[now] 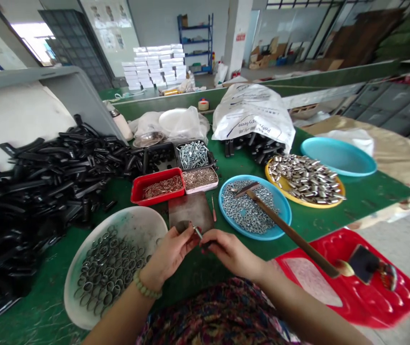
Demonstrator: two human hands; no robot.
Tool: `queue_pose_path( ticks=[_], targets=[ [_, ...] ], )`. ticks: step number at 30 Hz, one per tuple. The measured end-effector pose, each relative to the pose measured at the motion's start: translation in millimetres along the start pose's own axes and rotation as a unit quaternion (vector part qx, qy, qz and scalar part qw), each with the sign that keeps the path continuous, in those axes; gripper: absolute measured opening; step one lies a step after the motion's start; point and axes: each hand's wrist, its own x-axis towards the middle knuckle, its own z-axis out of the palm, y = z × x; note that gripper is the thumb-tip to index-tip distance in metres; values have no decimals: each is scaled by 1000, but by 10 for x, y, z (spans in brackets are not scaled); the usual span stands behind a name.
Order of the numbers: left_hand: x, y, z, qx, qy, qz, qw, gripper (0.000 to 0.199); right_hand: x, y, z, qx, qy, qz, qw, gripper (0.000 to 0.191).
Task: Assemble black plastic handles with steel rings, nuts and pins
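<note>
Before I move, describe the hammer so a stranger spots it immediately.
On the green table, beyond the right hand, find the nearer blue tray of small metal parts. Lying across it is the hammer: its long wooden handle sets it apart from the small red-handled tool nearby.

We see one small, shiny silver metal cylinder point(198, 232), held up off the green table point(190, 268) between the fingertips of our left hand point(174, 253) and right hand point(232, 251). It slants, its lower end toward our right; our fingers partly cover it, so we cannot make out its ends.
</note>
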Motion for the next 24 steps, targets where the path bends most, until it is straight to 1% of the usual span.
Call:
queue_pose_path(
  ticks=[2,4,6,8,9,10,11,12,13,14,15,16,17,18,19,20,21,22,23,24],
  targets=[
    [57,-63,108,26,-30,20,999,23,-23,19,-112,-92,29,-35,995,31],
    [131,-80,232,78,-52,47,994,35,-75,72,-230,-131,56,-42,989,42],
    [241,-60,372,167,-91,64,980,44,-169,141,-355,-151,77,-42,985,44],
    [413,-42,536,271,-151,78,947,45,-295,210,-495,-148,122,-39,981,37],
    [526,-49,630,326,-173,95,924,41,-363,241,-574,-133,162,-34,977,33],
    [655,-74,731,386,-184,124,896,34,-429,268,-658,-109,212,-26,971,28],
    [795,-118,838,454,-186,165,856,26,-491,289,-747,-79,266,-18,961,24],
    [938,-181,947,528,-182,216,801,19,-548,305,-837,-48,318,-11,947,22],
    [1076,-258,1052,604,-186,262,729,15,-599,315,-925,-20,361,-6,932,20],
    [1200,-343,1147,675,-203,297,644,13,-645,321,-1008,4,390,0,921,20],
    [1303,-429,1228,728,-229,324,559,13,-687,323,-1080,23,407,5,913,20],
    [1383,-509,1290,766,-257,342,481,14,-725,323,-1140,39,416,11,909,21],
    [1438,-577,1332,787,-280,357,418,15,-758,324,-1185,52,418,17,907,21],
    [1473,-629,1354,797,-299,369,373,15,-785,325,-1213,62,418,22,906,22],
    [1491,-662,1359,801,-312,377,344,15,-804,327,-1226,69,415,25,907,22],
    [1497,-678,1352,803,-322,379,330,15,-814,330,-1224,74,412,25,908,22],
    [1496,-676,1336,802,-326,374,332,15,-813,332,-1210,77,408,22,909,21],
    [1489,-659,1316,799,-321,365,354,16,-803,331,-1185,79,404,20,911,20],
    [1478,-630,1295,787,-304,353,404,15,-785,326,-1151,82,397,19,914,19],
    [1460,-591,1272,762,-274,338,480,14,-759,316,-1109,87,388,21,917,19]
  ],
)
